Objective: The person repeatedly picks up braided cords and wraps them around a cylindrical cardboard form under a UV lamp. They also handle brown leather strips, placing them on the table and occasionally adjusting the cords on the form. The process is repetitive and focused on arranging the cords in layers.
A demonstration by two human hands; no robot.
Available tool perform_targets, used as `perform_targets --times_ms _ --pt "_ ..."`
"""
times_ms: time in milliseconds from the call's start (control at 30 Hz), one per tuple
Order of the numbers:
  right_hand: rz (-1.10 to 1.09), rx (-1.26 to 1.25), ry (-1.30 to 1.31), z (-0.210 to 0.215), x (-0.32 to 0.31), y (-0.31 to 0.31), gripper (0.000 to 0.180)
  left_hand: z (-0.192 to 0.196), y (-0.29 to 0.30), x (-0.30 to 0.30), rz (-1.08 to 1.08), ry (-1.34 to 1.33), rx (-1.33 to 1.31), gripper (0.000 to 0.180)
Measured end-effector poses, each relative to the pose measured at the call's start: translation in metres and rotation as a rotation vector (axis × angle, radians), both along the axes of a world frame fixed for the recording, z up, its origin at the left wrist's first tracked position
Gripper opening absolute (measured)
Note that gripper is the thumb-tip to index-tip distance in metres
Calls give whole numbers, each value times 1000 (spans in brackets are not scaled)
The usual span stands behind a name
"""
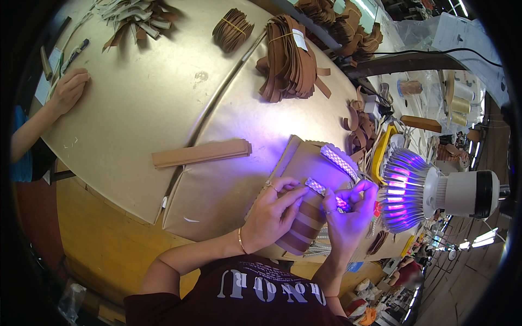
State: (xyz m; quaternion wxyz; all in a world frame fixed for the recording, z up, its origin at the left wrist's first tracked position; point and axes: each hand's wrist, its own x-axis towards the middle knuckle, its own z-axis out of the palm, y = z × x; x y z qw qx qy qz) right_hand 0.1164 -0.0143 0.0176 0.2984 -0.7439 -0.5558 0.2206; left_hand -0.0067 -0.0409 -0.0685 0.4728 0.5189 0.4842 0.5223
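Beige sheeting covered the worktable (pixel 136 103) where we sat, and at its far left another person's hand (pixel 69 87) rested near a pen (pixel 76 51) and some pale slips of paper. Behind that, a loose heap of tan and cream strips (pixel 136 19) lay at the table's back edge. Moving right, we saw a flat stack of light brown strips (pixel 201 153) lying alone on the sheeting. Further back stood a small bundle of dark brown strips (pixel 232 30) tied with a yellow band, and beside it a bigger bundle of brown straps (pixel 288 60), likewise banded and carrying a small white rectangular label at its top. Our left hand (pixel 272 212) pressed down on a tan piece with a scalloped edge (pixel 304 163), its fingers curled and the fingertips touching one end of a short braided strap (pixel 321 189). Our right hand (pixel 348 214) pinched the other end of that strap between thumb and fingers, so the strap lay between both hands, just above the tan piece and bathed in violet light. A second, longer braided strap (pixel 340 162) rested on the same piece, a little beyond. At the right, a finned lamp (pixel 405 190) with a white body threw the purple glow, and cream spools (pixel 461 103) stood well behind it.
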Motion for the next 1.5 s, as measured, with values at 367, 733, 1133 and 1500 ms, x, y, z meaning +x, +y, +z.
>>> perform_targets --times_ms 367,733,1133,1500 --pt "-41 21 92 -2 3 0 43 0 1 -1 -6 24 -4 28" --pt "-101 51 -10 8 -12 -2 42 -2 1 -2 3 14 17 27" --pt "-86 55 111 7 -16 2 43 -4 -1 -1 -10 7 19 27" --pt "-209 -15 262 10 -16 1 43 0 2 -5 -65 1 7 42"
